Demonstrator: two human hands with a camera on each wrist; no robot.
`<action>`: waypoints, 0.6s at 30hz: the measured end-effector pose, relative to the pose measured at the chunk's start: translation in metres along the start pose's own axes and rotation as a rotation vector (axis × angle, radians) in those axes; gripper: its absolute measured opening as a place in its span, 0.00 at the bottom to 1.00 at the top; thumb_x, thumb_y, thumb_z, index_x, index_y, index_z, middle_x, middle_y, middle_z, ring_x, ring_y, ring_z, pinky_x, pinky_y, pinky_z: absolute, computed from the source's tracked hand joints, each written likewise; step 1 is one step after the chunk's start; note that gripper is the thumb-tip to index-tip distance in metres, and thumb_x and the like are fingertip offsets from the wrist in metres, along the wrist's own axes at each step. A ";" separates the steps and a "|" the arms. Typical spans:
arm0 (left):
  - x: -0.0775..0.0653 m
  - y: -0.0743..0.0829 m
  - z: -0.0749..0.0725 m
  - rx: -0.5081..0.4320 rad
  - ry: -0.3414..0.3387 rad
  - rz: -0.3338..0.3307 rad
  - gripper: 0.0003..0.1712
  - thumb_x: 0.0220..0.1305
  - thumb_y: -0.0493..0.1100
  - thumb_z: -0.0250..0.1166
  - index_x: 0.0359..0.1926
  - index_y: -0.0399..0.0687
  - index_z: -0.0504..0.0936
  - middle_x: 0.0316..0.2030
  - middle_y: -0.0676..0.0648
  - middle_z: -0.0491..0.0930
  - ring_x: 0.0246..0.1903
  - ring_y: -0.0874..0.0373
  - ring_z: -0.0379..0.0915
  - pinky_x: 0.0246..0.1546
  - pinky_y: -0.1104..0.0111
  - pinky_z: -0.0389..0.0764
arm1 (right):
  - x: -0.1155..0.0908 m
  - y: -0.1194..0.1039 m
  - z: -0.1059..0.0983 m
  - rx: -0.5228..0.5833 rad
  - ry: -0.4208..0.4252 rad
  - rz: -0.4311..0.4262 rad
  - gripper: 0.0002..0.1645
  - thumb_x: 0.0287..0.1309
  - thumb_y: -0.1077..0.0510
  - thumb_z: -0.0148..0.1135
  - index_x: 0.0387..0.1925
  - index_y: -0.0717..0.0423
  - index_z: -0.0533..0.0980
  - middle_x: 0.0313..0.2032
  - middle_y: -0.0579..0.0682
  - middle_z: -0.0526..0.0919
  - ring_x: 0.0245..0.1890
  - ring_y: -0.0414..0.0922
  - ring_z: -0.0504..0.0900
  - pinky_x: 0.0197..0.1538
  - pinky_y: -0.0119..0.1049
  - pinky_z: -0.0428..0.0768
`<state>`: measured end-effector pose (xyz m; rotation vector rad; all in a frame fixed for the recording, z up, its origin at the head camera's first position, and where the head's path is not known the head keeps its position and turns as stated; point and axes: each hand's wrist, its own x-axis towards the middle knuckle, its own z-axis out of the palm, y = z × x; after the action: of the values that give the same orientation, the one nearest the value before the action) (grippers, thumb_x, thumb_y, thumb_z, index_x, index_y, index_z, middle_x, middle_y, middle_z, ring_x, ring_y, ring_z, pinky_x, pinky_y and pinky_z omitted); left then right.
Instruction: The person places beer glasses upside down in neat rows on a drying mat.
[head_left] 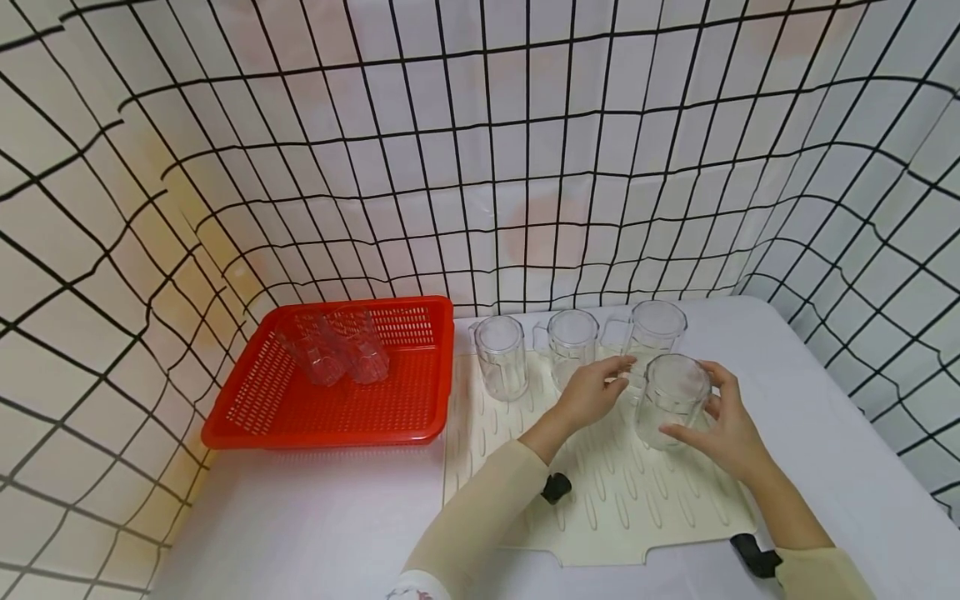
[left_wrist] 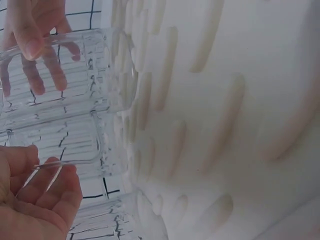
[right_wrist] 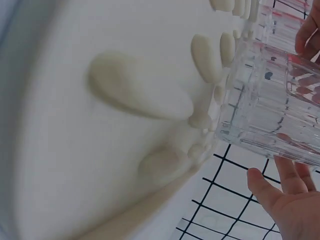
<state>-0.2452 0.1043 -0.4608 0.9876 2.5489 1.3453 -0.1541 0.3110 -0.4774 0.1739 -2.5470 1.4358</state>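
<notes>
Gripping a mug (head_left: 670,406) near the right edge of the mat (head_left: 611,512) is the right hand (head_left: 726,423); the left hand (head_left: 595,390) pinches its handle (left_wrist: 84,161).

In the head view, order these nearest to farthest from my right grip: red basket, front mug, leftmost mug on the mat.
1. Front mug: within the right grip.
2. Leftmost mug: left, on the mat.
3. Red basket: farthest left.

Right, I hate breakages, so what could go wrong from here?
The front mug, with the right hand around it and the left hand at its handle, is close to the mug behind, so the two might knock together. In the red basket, two clear vessels lie close together and could clink if jostled.
</notes>
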 end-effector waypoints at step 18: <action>-0.014 -0.017 0.001 0.015 -0.102 -0.039 0.29 0.71 0.36 0.56 0.71 0.45 0.64 0.62 0.44 0.74 0.57 0.57 0.74 0.55 0.77 0.70 | -0.006 0.012 -0.004 -0.046 -0.045 0.080 0.73 0.48 0.57 0.76 0.76 0.45 0.30 0.69 0.76 0.45 0.60 0.81 0.55 0.57 0.72 0.59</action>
<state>-0.2424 0.0896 -0.4772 0.9779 2.4937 1.2345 -0.1498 0.3207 -0.4868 0.0987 -2.6486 1.4148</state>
